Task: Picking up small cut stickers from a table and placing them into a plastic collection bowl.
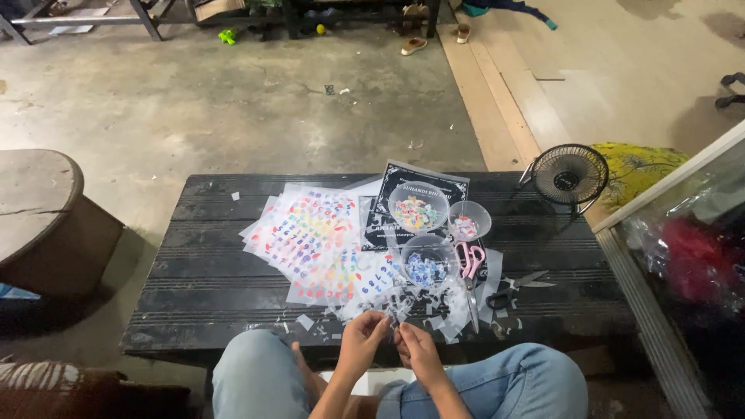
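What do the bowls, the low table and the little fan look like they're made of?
The three bowls look like clear, glossy plastic: their coloured contents show through the walls. The table seems to be dark painted wood, with grooved planks and a scuffed matte finish. The fan has a thin black wire grille, probably metal.

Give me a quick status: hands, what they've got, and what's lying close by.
Left hand and right hand together, pinching a small clear scrap. Scrap held over table edge. Cuttings, pink scissors, bowls just ahead.
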